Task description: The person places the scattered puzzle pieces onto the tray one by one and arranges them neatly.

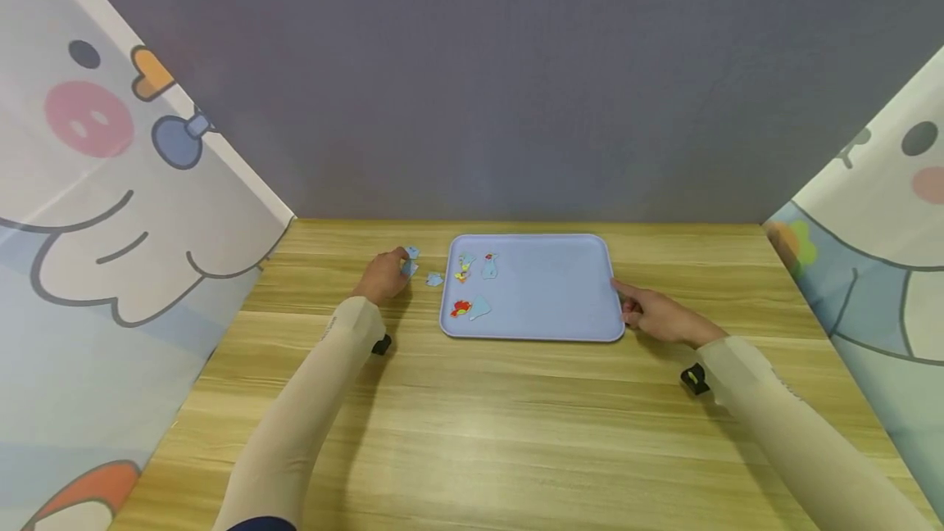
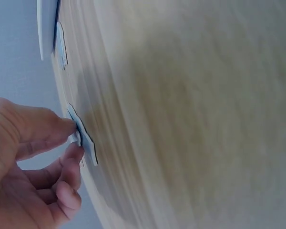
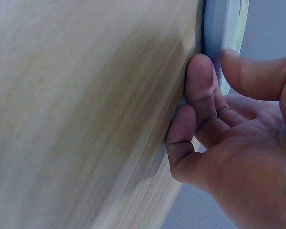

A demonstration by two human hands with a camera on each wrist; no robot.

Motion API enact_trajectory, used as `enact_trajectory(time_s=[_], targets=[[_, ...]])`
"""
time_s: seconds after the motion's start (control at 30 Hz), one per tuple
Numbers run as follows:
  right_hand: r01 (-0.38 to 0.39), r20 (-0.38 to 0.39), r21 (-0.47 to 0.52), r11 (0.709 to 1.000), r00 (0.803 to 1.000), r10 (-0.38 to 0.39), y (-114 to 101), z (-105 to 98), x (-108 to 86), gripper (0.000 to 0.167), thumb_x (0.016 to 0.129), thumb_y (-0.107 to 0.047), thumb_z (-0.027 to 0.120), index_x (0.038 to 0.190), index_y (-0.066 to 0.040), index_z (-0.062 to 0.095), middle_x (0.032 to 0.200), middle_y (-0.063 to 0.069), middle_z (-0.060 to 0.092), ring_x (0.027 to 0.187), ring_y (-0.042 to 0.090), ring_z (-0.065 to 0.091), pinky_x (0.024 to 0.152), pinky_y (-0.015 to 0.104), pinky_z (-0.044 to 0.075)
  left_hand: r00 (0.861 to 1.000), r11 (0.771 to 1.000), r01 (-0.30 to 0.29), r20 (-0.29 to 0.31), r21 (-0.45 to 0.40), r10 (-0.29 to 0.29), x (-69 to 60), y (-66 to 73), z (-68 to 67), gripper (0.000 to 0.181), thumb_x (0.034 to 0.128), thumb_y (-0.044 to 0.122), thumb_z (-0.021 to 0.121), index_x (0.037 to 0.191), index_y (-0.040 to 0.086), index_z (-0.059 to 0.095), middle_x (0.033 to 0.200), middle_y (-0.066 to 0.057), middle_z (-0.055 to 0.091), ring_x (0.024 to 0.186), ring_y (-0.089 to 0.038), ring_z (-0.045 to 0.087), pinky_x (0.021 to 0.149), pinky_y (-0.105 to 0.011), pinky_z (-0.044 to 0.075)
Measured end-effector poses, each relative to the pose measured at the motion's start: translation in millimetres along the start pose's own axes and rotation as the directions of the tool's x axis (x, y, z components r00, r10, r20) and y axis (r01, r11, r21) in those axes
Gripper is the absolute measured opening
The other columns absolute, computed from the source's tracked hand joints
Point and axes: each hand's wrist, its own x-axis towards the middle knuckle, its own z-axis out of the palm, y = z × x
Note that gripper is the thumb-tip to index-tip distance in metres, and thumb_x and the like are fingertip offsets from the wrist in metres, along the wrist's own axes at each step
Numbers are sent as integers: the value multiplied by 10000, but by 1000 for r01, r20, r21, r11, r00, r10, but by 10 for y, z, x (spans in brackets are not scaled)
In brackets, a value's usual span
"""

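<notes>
My left hand [image 1: 382, 275] is at the table left of the tray, thumb and fingertips pinching a flat light-blue puzzle piece [image 2: 78, 138]. Right by those fingertips is another light-blue puzzle piece [image 2: 88, 145]. A third piece [image 1: 434, 279] lies between that hand and the tray. At the right end of the pale blue tray [image 1: 549, 289], my right hand [image 1: 656, 314] grips the rim, its thumb at the top edge and other fingers curled against the side. Inside the tray's left part lie several pieces, including a red one [image 1: 460, 308] and a light-blue one [image 1: 480, 306].
The wood-grain table [image 1: 501, 424] extends in front of the tray. A grey wall panel [image 1: 516, 88] rises behind it. Cartoon-printed fabric walls [image 1: 111, 211] stand on the left and right sides.
</notes>
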Motion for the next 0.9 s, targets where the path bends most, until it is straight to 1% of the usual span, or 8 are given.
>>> enact_trajectory(time_s=[0.07, 0.2, 0.27, 0.37, 0.53, 0.67, 0.8, 0.9], targets=[[-6, -1, 2, 1000, 1000, 6, -1, 3, -1, 607, 906, 79, 529, 1416, 153, 210, 858, 85, 518, 738, 173, 468, 608, 247, 408, 1000, 1000, 2, -13, -12, -2, -3, 8, -7, 410, 914, 67, 576, 1299, -12, 462, 909, -167, 628, 753, -261, 558, 686, -387, 461], [-6, -6, 4, 1000, 1000, 6, 3, 7, -1, 607, 903, 78, 532, 1416, 151, 215, 857, 83, 523, 741, 172, 473, 611, 249, 415, 997, 999, -38, -76, -37, 35, -5, 17, -16, 412, 876, 60, 606, 1270, 16, 495, 789, -117, 602, 632, -218, 523, 575, -340, 431], [-6, -7, 3, 1000, 1000, 6, 3, 5, -3, 605, 904, 78, 530, 1416, 152, 216, 857, 80, 522, 744, 171, 472, 613, 248, 415, 992, 996, -68, -111, -49, 62, -4, 36, -17, 386, 872, 77, 621, 1244, 34, 530, 766, -103, 605, 608, -201, 525, 554, -330, 433], [-9, -8, 4, 1000, 1000, 9, -5, 3, -7, 603, 905, 76, 528, 1416, 152, 217, 858, 81, 522, 748, 173, 472, 615, 249, 414, 987, 994, -96, -137, -51, 88, -9, 105, -18, 344, 881, 114, 633, 1212, 54, 568, 765, -90, 619, 609, -194, 545, 556, -331, 448], [-18, -5, 9, 1000, 1000, 18, -15, 4, -9, 606, 911, 65, 530, 1419, 148, 212, 864, 87, 521, 746, 176, 467, 616, 250, 405, 985, 991, -113, -137, -76, 101, -43, 274, -28, 391, 856, 112, 660, 1232, 65, 565, 801, -88, 620, 654, -190, 558, 562, -313, 458], [-23, -7, 3, 1000, 1000, 23, -12, 6, -10, 604, 913, 61, 525, 1423, 142, 212, 862, 84, 519, 741, 174, 465, 615, 250, 402, 985, 982, -140, -124, -126, 124, -82, 443, -37, 429, 838, 62, 662, 1251, 52, 547, 829, -109, 639, 657, -187, 594, 551, -300, 480], [-31, -8, -4, 1000, 999, 31, 5, 10, -10, 603, 916, 56, 522, 1429, 131, 213, 868, 77, 519, 746, 171, 466, 622, 249, 405, 980, 974, -180, -109, -140, 166, -119, 624, -34, 378, 848, 31, 650, 1216, 15, 564, 834, -125, 644, 633, -188, 598, 551, -296, 484], [-24, -10, -6, 1000, 1000, 24, 9, 10, -9, 603, 916, 53, 527, 1426, 134, 216, 871, 75, 517, 749, 170, 465, 625, 251, 405, 976, 970, -203, -108, -135, 189, -141, 750, -23, 314, 848, 25, 652, 1155, -13, 594, 839, -126, 642, 661, -195, 596, 577, -294, 489]])
